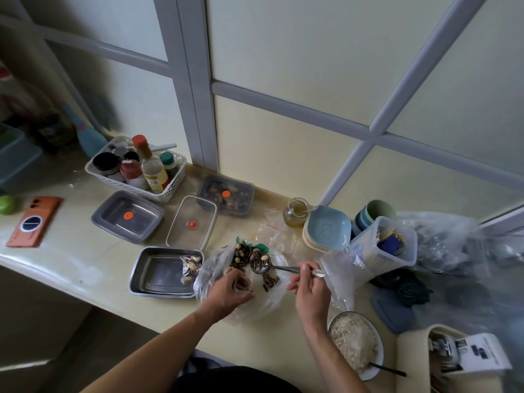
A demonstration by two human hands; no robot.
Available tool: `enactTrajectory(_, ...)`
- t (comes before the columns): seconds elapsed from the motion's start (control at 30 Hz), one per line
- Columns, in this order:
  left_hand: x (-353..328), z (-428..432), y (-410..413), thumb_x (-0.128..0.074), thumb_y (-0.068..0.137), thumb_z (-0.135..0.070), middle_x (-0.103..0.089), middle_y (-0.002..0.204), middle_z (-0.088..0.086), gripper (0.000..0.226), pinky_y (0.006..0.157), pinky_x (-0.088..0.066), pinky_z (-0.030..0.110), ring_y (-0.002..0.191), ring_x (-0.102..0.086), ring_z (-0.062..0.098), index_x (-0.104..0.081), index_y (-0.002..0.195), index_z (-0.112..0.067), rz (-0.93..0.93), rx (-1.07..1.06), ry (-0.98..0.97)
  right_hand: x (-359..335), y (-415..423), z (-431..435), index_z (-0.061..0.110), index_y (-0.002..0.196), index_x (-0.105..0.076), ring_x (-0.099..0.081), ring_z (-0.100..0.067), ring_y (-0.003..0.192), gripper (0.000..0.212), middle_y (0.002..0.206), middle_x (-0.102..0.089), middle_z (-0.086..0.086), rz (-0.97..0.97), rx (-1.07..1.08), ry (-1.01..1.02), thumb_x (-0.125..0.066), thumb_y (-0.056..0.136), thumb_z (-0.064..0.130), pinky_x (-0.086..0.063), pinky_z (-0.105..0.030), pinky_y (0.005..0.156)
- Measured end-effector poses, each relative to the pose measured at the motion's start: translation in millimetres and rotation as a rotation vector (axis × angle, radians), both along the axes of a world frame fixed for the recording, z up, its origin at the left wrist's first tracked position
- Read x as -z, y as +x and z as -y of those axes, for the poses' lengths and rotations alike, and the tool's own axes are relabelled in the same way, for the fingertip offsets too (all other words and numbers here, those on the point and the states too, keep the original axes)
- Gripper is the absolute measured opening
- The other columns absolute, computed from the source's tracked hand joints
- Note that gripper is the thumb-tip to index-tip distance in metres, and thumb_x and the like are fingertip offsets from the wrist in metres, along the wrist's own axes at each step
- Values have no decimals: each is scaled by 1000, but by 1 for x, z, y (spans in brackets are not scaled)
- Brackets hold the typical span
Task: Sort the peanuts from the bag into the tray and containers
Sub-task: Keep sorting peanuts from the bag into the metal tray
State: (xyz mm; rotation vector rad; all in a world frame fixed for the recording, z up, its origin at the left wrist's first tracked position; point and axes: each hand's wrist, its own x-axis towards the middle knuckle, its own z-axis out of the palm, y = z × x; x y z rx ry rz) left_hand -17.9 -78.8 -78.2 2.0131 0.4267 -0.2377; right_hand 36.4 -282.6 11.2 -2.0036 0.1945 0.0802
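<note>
Left hand [231, 292] fingers partly hidden in crumpled bag [212, 269] plastic. Spoon [260, 268] handle partly hidden inside right hand [309, 290]. Lidded container [226, 204] contents murky (dark lumps only). Far-left clutter [48, 129] blurred. Printed box [479, 355] lettering unreadable.

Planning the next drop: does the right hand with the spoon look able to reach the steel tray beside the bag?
Probably yes: the right hand holds the spoon over the bag, and the steel tray adjoins it; only the left hand, gripping the bag's edge, lies between.
</note>
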Motion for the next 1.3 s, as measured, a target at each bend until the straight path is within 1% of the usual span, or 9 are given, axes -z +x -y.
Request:
enactTrajectory(0.27, 3, 16, 0, -83, 75, -25, -71, 85, -8, 23, 70, -49, 20, 77, -63, 3, -67, 90, -25, -45, -65, -24, -24, -7, 11, 27, 89, -63, -64, -13, 50, 25, 65, -67, 3, 176, -69, -17, -48, 108, 22, -55, -34, 54)
enactTrajectory(0.37, 5, 15, 0, -82, 77, -31, -65, 80, -7, 23, 66, -44, 24, 70, -56, 6, -68, 91, -20, -45, -30, 24, -24, -9, 14, 25, 92, -64, -64, -10, 52, 26, 65, -65, 4, 249, -173, -58, -46, 108, 34, -55, -34, 51)
enactTrajectory(0.5, -3, 14, 7, -82, 80, -28, -56, 71, -11, 19, 56, -36, 17, 62, -50, 1, -64, 81, -23, -36, -15, 68, -32, -11, 15, 16, 99, -68, -65, -5, 71, 29, 82, -66, 12, 475, -469, -128, -44, 108, 29, -53, -19, 63)
enactTrajectory(0.67, -18, 13, 16, -82, 81, -17, -59, 70, -17, 33, 55, -39, 10, 60, -56, -8, -55, 76, -35, -36, -54, 71, -38, -14, 14, 12, 102, -69, -62, -10, 76, 27, 94, -65, 5, 632, -606, -192, -47, 109, 27, -50, -18, 70)
enactTrajectory(0.8, -12, 8, 20, -84, 78, -29, -63, 70, -13, 21, 58, -42, 22, 63, -57, -3, -64, 84, -27, -25, -71, 72, -45, -14, 13, 14, 102, -69, -59, -13, 72, 21, 90, -63, 5, 717, -628, -236, -51, 106, 24, -48, -21, 70)
enactTrajectory(0.87, -14, 9, 21, -84, 78, -28, -59, 69, -12, 23, 53, -35, 13, 60, -53, -3, -61, 80, -25, -20, -52, 103, -45, -13, 13, 14, 102, -70, -59, -14, 71, 20, 89, -63, 4, 725, -625, -247, -53, 105, 24, -49, -24, 68)
enactTrajectory(1.0, -19, 12, 20, -85, 78, -23, -62, 77, -13, 22, 57, -40, 10, 67, -56, -1, -65, 85, -24, -3, -52, 82, -45, -12, 15, 14, 102, -69, -60, -16, 71, 18, 90, -63, 5, 721, -638, -235, -54, 105, 22, -51, -27, 67)
enactTrajectory(1.17, -15, 9, 21, -86, 77, -26, -60, 73, -11, 25, 53, -36, 14, 63, -52, 1, -60, 78, -28, -16, -43, 95, -43, -12, 16, 17, 105, -68, -59, -17, 70, 17, 89, -62, 4, 706, -672, -243, -53, 106, 25, -53, -31, 65)
enactTrajectory(1.3, -12, 6, 21, -87, 74, -27, -65, 72, -13, 24, 55, -36, 13, 63, -57, -5, -67, 87, -29, -14, -31, 76, -45, -11, 19, 18, 104, -68, -57, -17, 70, 19, 86, -60, 3, 690, -741, -240, -52, 106, 28, -52, -34, 65)
